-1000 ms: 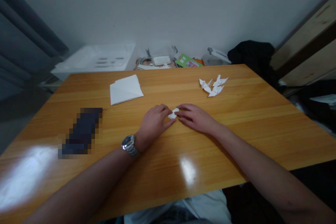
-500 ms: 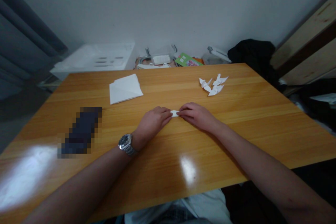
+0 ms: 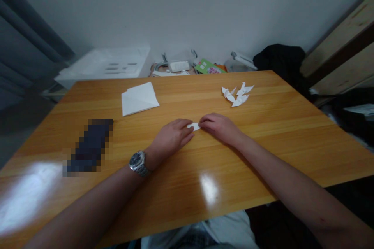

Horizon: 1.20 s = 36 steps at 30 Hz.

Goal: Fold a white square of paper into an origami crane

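A small piece of folded white paper (image 3: 195,126) lies low over the table between my two hands. My right hand (image 3: 220,127) pinches its right end with the fingertips. My left hand (image 3: 172,136), with a metal watch on the wrist, is at the paper's left end. Its thumb and fingers are spread apart, the fingertips touching or just over the paper. Beyond my right hand sit several folded white paper birds (image 3: 238,95). A stack of white paper sheets (image 3: 139,99) lies past my left hand. Folds on the underside of the small piece are hidden.
The wooden table (image 3: 181,186) fills most of the view. A dark, pixelated flat object (image 3: 90,146) lies at left. Behind the far edge are a white tray-like container (image 3: 102,64), a green booklet (image 3: 209,67) and a black bag-like bundle (image 3: 279,58).
My left thumb and fingers have parted at the paper's left end, and the left wrist has shifted slightly left. My right hand stays pinched on the right end.
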Each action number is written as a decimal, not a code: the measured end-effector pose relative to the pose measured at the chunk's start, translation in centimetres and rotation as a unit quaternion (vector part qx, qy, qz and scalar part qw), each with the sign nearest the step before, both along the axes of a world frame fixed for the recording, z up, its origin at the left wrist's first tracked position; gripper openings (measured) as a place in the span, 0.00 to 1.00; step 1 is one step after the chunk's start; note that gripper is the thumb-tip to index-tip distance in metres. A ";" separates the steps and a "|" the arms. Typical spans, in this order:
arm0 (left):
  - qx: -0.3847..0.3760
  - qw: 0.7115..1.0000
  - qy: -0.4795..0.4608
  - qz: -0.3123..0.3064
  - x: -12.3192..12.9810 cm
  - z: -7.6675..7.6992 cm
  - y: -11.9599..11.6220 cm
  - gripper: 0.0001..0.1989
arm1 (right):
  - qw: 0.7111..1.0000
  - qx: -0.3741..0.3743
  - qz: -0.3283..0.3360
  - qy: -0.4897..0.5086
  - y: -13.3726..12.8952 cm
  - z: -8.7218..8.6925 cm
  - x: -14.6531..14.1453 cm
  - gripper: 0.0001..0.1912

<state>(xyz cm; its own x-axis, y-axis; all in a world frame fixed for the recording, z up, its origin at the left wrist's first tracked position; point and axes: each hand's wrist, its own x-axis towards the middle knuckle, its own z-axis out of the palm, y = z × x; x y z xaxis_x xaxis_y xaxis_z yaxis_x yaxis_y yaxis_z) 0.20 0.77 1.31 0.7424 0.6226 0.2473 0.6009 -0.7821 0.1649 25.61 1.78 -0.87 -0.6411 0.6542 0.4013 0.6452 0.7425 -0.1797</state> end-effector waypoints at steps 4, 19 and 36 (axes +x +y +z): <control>-0.002 1.000 0.017 0.006 0.0 -0.1 -0.5 0.18 | 1.000 0.006 -0.013 -0.011 0.1 -0.1 0.2 0.12; -0.019 1.000 -0.016 0.005 0.0 -0.4 0.0 0.15 | 0.999 -0.026 0.014 0.031 -0.2 0.2 -0.3 0.09; -0.022 0.999 0.011 -0.027 -0.3 0.3 -0.4 0.17 | 1.000 -0.005 -0.001 0.019 0.1 0.0 -0.1 0.09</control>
